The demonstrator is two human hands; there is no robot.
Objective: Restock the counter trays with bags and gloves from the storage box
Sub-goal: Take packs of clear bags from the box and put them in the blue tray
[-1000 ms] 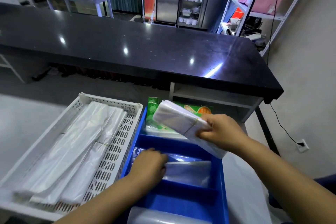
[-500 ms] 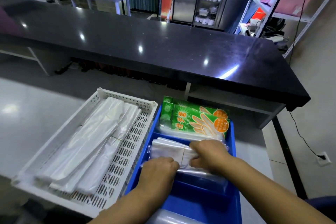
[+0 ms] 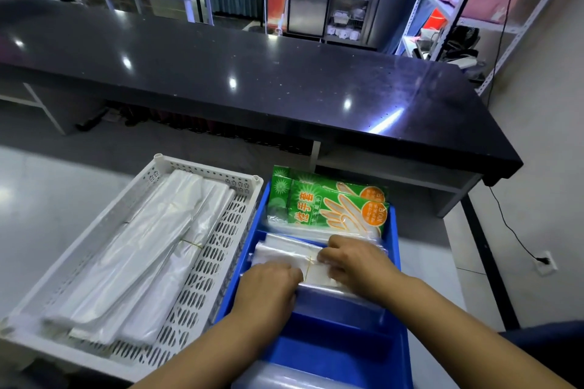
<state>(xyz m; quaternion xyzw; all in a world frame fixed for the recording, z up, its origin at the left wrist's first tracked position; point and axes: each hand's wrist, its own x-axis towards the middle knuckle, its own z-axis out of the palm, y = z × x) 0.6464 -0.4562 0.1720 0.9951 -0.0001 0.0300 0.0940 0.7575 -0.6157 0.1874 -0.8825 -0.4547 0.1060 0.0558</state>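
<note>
Your left hand and right hand lie palm-down in the blue tray, each grip curled onto the banded bag bundle in its middle compartment.

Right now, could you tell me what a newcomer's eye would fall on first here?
Probably the bright green glove packets in the far compartment of the blue tray, the strongest colour in view. Just nearer, the left hand and right hand hold a bundle of clear bags, tied with a yellow band, in the middle compartment. To the left sits a white perforated basket of long white bags.
</note>
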